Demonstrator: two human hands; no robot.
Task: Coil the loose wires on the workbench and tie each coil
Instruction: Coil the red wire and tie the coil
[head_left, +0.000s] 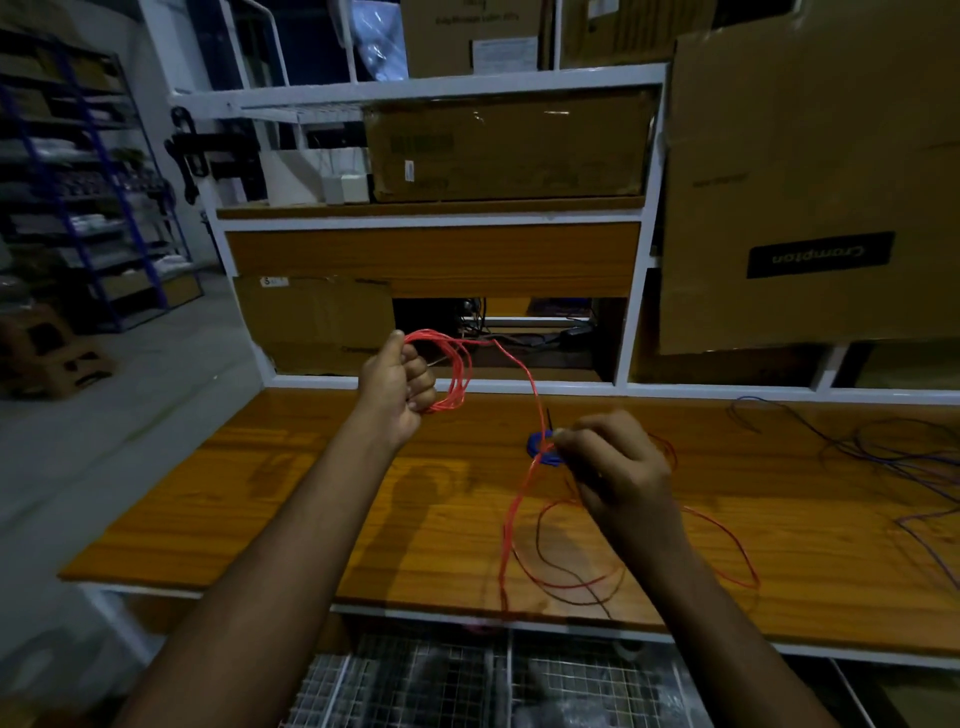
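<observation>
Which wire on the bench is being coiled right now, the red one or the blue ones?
The red wire: the left hand grips its loops and the right hand pinches its strand. The blue wires lie loose, untouched, at far right.

A wooden table with an orange-brown grain and white edging carries the wires. Loose loops of red wire sprawl on its near right part (one darker strand lies among them). Toward the far right edge, a tangle of blue wire spreads across the top.
</observation>
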